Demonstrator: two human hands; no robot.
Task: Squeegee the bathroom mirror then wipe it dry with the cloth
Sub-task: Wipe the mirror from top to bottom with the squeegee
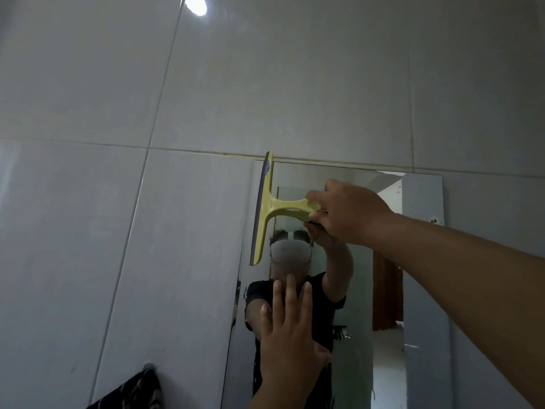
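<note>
Behind the right hand (351,212), the squeegee (265,211) handle's end is hidden.

Yellow squeegee (267,209), dark blade upright at mirror's (348,184) ten o'clock corner, striped cloth (134,392) hanging at seven o'clock

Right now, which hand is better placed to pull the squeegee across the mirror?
Right. The right hand grips the yellow squeegee, blade at the mirror's top left edge; the left hand is spread flat lower down.
</note>
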